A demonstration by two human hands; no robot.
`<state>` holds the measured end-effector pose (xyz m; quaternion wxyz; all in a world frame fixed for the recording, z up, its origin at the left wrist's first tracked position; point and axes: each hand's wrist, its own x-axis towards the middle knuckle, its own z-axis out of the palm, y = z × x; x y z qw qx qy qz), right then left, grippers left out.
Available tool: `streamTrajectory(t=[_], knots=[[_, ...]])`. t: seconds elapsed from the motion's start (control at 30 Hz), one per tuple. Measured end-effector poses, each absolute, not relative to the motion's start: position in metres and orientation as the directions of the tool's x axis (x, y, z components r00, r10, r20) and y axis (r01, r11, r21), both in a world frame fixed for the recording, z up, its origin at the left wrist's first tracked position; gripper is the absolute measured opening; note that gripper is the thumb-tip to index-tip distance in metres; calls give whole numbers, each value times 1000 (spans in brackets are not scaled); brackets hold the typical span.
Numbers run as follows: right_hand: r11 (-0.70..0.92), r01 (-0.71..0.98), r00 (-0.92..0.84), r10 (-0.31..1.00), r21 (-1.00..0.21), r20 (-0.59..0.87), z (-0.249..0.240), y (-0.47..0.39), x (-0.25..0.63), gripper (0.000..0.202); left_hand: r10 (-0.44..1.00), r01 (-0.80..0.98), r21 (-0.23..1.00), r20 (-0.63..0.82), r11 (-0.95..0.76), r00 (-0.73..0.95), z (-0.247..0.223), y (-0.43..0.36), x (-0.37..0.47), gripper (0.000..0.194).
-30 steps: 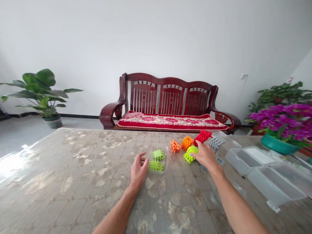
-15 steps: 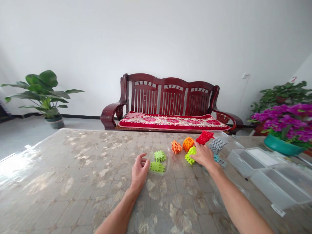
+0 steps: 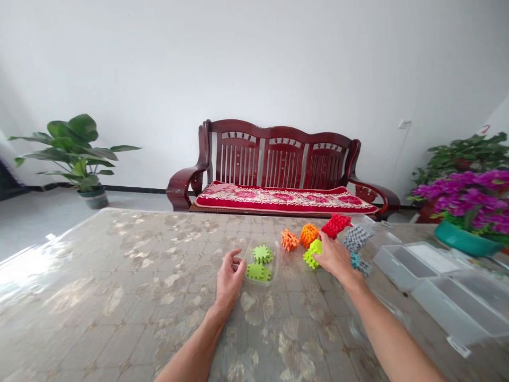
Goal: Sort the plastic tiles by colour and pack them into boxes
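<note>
One left hand [image 3: 229, 276] is resting half-open beside the tub's [image 3: 275, 270] left edge; right hand [image 3: 333, 255], hold unclear, is apparently picking lime blocks [image 3: 310, 257], next needing a pinch.

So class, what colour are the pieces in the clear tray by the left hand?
The pieces are light green, clearest in the head view.

Dark red wooden bench [image 3: 283, 159]; white wall [image 3: 254, 63]

bright, soft daylight here, seemingly from the left, and what a glare it throws, bleaching the left edge of the bench [image 3: 159, 318]! the wall [image 3: 278, 63] shows pale and even; wide-angle stretch pulls at the edges, and the purple flowers [image 3: 467, 196] smear softly at far right.
</note>
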<state>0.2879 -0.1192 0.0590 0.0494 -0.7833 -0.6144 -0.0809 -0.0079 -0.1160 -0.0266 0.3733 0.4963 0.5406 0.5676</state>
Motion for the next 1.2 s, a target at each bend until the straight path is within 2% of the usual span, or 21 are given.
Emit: streamTrajectory(t=[0.13,0.23,0.3,0.43,0.63,0.87,1.13,1.2], knots=[[-166,973,199,956,-161,217,72,-124,269,71,961,97,986,156,-137,-227,-27,-116,-7,42],[-6,956,80,968,-294,239,75,-123,241,75,961,96,986,158,-139,-225,-28,-116,-7,42],[102,936,-12,966,-338,258,73,-118,220,74,962,93,986,159,-141,-222,-27,-116,-7,42],[221,918,-152,963,-328,223,65,-103,184,74,963,78,987,156,-142,-218,-27,-117,-7,42],[261,910,-235,965,-322,120,50,-84,163,77,962,75,986,159,-146,-223,-27,-118,-7,41],[255,913,-220,965,-319,142,51,-90,170,67,960,91,984,170,-153,-223,-28,-117,-7,39],[417,829,-399,908,-373,130,56,-117,158,79,963,79,986,162,-148,-214,-25,-119,-6,40],[433,802,-415,899,-412,139,56,-116,160,75,965,61,988,153,-143,-215,-24,-119,-6,41]])
